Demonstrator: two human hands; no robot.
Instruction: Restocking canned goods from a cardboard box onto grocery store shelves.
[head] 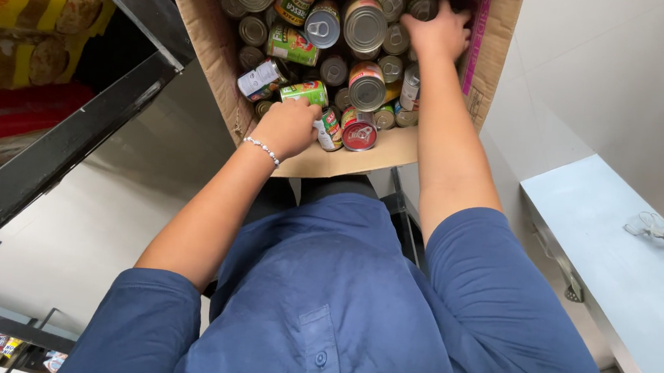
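floor pale grey (102, 213) | black metal shelf frame (69, 137) left | light blue counter (624, 271) right | white wall (642, 86)

Both bare arms stretch away from the body toward the top of the frame, coming out of short blue sleeves at the bottom. The left hand (289, 126) sits just left of the upper centre, back of the hand facing up, fingers curled under and hidden. A thin beaded bracelet (261, 150) circles its wrist. The left forearm slants down to the lower left. The right hand (438, 33) reaches further, near the top edge right of centre, palm down, fingers spread and bent. Its forearm runs almost straight down the frame.
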